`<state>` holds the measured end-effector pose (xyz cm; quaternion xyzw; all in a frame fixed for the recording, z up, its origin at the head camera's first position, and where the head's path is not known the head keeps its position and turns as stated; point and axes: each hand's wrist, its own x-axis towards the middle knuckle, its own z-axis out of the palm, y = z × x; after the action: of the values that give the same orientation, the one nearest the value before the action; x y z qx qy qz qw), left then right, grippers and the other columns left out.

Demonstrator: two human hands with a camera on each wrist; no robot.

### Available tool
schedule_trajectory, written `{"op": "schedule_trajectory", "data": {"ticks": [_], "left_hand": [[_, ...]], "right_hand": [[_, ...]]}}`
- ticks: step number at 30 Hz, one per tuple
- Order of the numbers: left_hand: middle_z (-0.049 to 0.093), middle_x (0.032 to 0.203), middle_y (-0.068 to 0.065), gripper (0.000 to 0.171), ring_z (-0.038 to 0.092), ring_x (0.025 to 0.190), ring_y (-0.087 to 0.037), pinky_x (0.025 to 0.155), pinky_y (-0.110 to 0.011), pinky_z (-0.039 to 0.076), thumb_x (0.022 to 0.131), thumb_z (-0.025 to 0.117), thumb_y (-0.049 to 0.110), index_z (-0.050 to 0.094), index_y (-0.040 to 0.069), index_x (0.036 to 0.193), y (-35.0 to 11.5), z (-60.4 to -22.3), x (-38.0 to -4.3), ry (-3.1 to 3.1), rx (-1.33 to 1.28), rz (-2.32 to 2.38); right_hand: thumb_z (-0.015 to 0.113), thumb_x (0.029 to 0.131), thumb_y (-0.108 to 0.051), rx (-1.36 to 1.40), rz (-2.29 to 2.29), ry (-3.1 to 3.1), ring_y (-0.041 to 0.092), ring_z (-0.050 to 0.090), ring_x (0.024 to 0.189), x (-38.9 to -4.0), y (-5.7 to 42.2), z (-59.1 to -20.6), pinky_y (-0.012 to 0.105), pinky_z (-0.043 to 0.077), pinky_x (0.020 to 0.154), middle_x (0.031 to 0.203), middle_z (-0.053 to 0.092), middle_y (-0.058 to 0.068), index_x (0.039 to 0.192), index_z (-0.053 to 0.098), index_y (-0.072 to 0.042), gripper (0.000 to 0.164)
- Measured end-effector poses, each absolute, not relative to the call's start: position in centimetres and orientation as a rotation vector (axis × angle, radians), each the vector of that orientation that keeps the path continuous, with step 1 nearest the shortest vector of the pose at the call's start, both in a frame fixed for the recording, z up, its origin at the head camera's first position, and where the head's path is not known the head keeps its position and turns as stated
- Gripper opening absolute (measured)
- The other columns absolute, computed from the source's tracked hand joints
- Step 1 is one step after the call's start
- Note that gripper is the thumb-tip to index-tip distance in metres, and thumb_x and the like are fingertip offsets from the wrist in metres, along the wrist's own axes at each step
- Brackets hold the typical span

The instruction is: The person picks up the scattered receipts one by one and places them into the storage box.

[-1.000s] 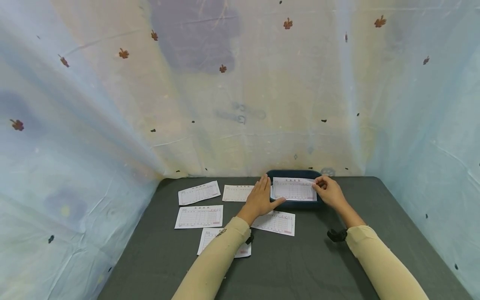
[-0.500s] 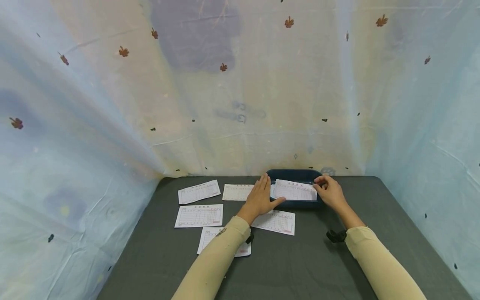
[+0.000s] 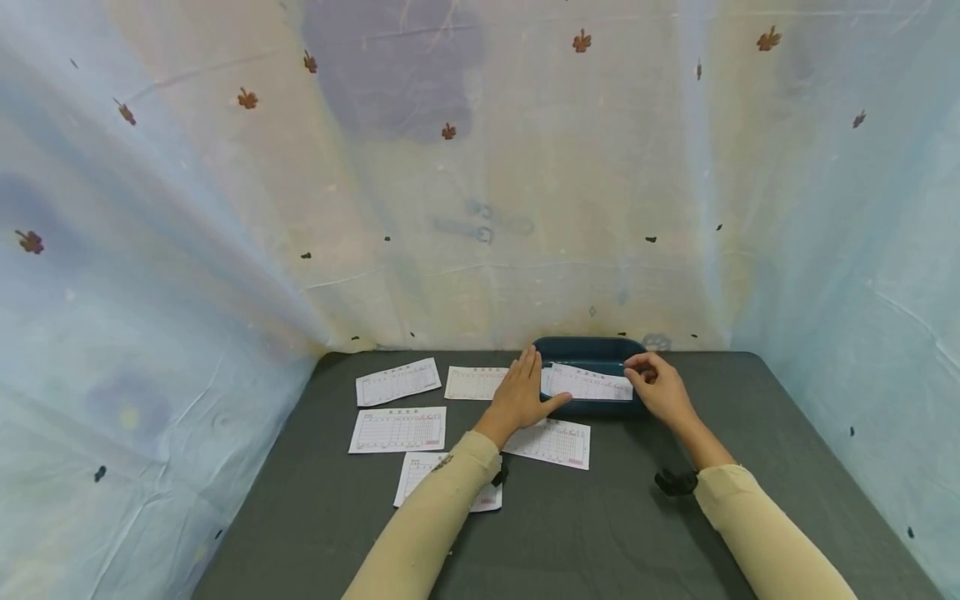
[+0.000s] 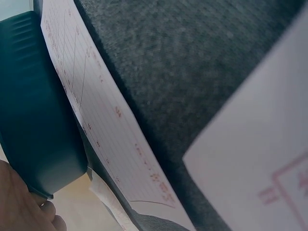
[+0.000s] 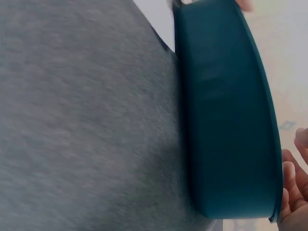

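A dark teal oblong tray lies at the back of the table. Inside it, a white printed form slip leans against the front wall, with another slip partly behind it. My left hand rests against the tray's left end, fingers straight and thumb along the front rim. At the right end, my right hand hovers over the rim with loosely bent fingers, just above the slip's right corner. The right wrist view shows these fingers beside the rim, thumb apart from them, holding no visible slip.
Left of the tray lie several printed slips: a tilted one, a cream one, a wide one, a stack partly under the left forearm, and one before the tray. A patterned curtain hangs behind the grey table.
The slip at my right fingers has tipped down and sunk lower into the tray. My right fingers have come off its corner. The left hand stays in place.
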<state>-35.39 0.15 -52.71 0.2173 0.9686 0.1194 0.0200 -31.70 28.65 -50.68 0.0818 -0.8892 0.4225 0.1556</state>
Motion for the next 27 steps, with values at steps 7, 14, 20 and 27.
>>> {"op": "schedule_trajectory", "data": {"ticks": [7, 14, 20, 27], "left_hand": [[0.0, 0.181, -0.013, 0.108, 0.003, 0.167, -0.026, 0.135, -0.04, 0.006, 0.103, 0.039, 0.08, 0.008, 0.001, 0.171, 0.0, -52.2, -34.9, 3.024, 0.695, 0.383], [0.004, 0.18, -0.016, 0.108, 0.008, 0.167, -0.03, 0.135, -0.041, 0.008, 0.103, 0.038, 0.08, 0.01, 0.0, 0.171, 0.0, -51.8, -34.7, 3.044, 0.709, 0.367], [0.002, 0.181, -0.014, 0.108, 0.007, 0.167, -0.029, 0.135, -0.041, 0.008, 0.104, 0.038, 0.079, 0.009, 0.0, 0.171, 0.2, -51.9, -34.7, 3.044, 0.688, 0.35], [0.001, 0.181, -0.013, 0.11, 0.004, 0.167, -0.027, 0.135, -0.041, 0.007, 0.102, 0.034, 0.083, 0.007, 0.002, 0.172, 0.1, -52.2, -34.9, 3.037, 0.674, 0.33]], "right_hand": [[0.069, 0.107, -0.017, 0.284, 1.245, -2.49, 0.012, 0.052, 0.074, -29.8, 27.6, -50.9, 0.026, 0.043, 0.065, 0.097, 0.067, 0.013, 0.121, 0.07, -0.001, 0.021], [0.076, 0.103, -0.017, 0.28, 1.247, -2.466, 0.008, 0.05, 0.069, -27.7, 26.7, -51.1, 0.024, 0.041, 0.061, 0.091, 0.067, 0.008, 0.115, 0.071, -0.001, 0.021], [0.079, 0.101, -0.017, 0.285, 1.261, -2.469, 0.008, 0.052, 0.071, -25.8, 26.4, -51.5, 0.021, 0.043, 0.062, 0.092, 0.068, 0.006, 0.113, 0.07, -0.004, 0.02], [0.08, 0.099, -0.014, 0.304, 1.311, -2.526, 0.007, 0.057, 0.076, -24.4, 26.1, -51.9, 0.019, 0.049, 0.066, 0.094, 0.069, 0.006, 0.114, 0.07, 0.001, 0.023]]}}
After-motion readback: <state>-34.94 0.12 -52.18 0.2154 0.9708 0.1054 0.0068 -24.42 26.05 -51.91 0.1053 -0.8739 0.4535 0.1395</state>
